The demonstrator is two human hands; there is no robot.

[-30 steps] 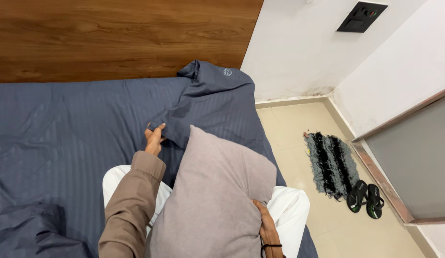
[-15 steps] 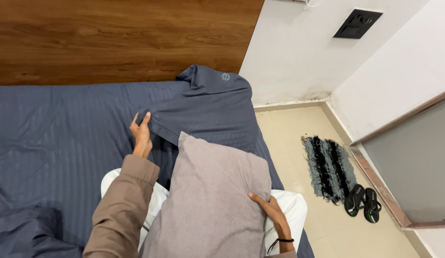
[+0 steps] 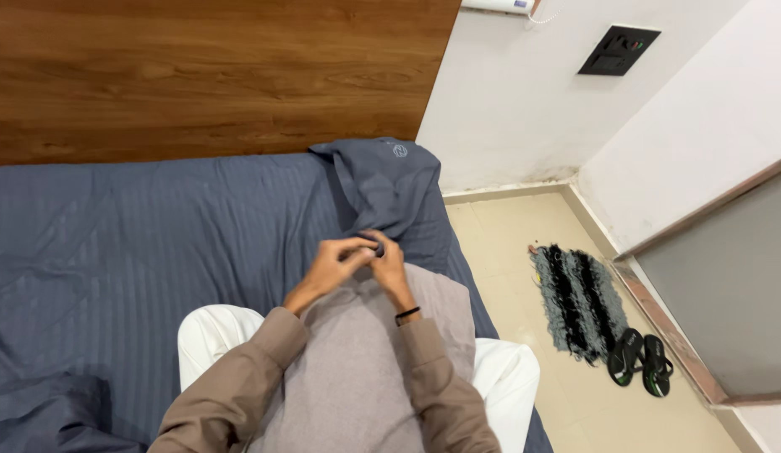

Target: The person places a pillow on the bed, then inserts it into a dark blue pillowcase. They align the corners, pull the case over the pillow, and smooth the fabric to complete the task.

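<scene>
A grey-brown pillow point(image 3: 348, 369) lies in my lap, between my white trouser legs. A dark blue striped pillowcase point(image 3: 382, 184) lies crumpled on the bed just beyond it, its near edge drawn toward me. My left hand point(image 3: 336, 262) and my right hand point(image 3: 389, 260) meet above the top of the pillow. Both pinch the near edge of the pillowcase between their fingers. My right wrist carries a dark band. The top corners of the pillow are hidden behind my hands and sleeves.
The bed carries a dark blue striped sheet point(image 3: 130, 243) against a wooden headboard point(image 3: 206, 75). A tiled floor point(image 3: 525, 310) at right holds a black and grey rug point(image 3: 579, 298) and a pair of black sandals point(image 3: 638, 361). A switch plate point(image 3: 617, 50) hangs on the white wall.
My right hand left the pillow's lower side and rose to join my left at the pillowcase edge. The pillowcase was drawn right and bunched up; the pillow settled lower in my lap.
</scene>
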